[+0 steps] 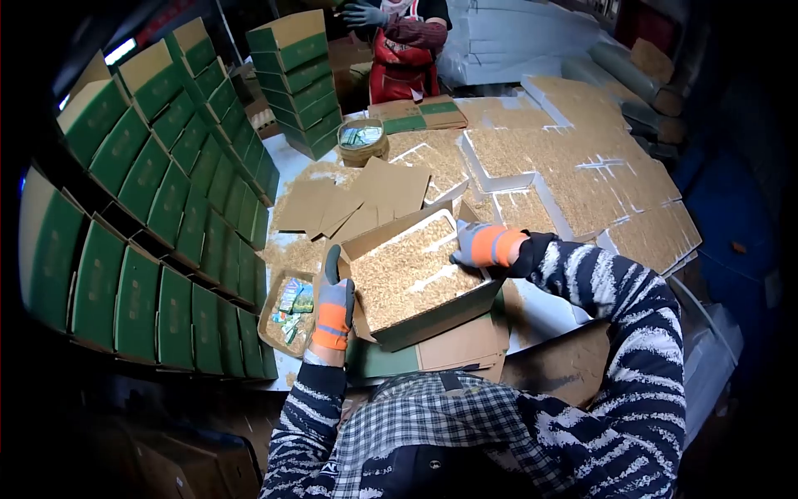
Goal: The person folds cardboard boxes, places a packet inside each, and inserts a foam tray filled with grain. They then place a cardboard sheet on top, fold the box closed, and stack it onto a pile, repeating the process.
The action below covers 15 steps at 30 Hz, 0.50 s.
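A green and brown cardboard box [440,320] stands open in front of me, slightly turned. Inside it lies a white-edged tray filled with tan, grain-like material [399,279]. My left hand [334,303], in a grey and orange glove, grips the box's left wall, thumb up. My right hand [490,245], gloved alike, is at the box's upper right corner, fingers bent over the edge by the tray; the fingertips are partly hidden. Flattened cardboard [457,345] lies under the box. Left of my left hand sits a basket [266,326] of small colourful packets.
Stacked green boxes [158,200] fill the left, with another stack [295,79] behind. Brown cardboard sheets [391,187], a round packet basket [363,154] and more filled trays [582,158] cover the table. A co-worker [407,50] with gloved hands stands across it.
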Each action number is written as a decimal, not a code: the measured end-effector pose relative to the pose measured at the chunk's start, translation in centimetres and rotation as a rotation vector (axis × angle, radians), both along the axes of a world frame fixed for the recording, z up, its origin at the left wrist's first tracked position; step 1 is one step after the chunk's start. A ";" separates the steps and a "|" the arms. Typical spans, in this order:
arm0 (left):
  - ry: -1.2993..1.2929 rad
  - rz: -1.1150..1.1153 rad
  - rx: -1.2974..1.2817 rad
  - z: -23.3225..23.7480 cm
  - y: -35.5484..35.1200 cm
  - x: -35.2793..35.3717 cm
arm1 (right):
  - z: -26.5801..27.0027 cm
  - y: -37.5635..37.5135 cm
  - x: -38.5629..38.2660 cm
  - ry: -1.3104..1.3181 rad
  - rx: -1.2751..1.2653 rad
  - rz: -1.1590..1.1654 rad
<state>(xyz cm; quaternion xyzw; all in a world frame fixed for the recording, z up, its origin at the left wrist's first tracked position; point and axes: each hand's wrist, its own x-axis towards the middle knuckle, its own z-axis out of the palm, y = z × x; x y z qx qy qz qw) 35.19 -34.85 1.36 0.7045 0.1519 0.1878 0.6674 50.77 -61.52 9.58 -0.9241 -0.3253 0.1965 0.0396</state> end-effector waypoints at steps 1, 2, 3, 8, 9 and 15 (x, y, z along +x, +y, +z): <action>-0.003 -0.003 -0.002 0.1 0.0 -0.2 | -0.8 0.6 0.4 -0.014 -0.184 0.214; -0.001 0.009 0.001 0.1 0.0 -0.3 | -1.5 1.2 0.7 -0.029 -0.367 0.430; 0.018 -0.001 -0.011 0.2 0.0 -0.4 | -1.4 1.6 0.5 -0.058 -0.349 0.490; -0.018 -0.059 0.094 -0.3 1.3 -0.4 | 4.1 5.3 3.5 -0.074 0.114 0.399; 0.011 -0.088 0.070 0.7 0.7 -0.5 | 6.7 5.8 5.7 0.208 0.184 0.128; 0.072 -0.075 0.280 1.5 -0.7 -0.6 | -10.6 8.9 22.1 0.043 0.335 -0.226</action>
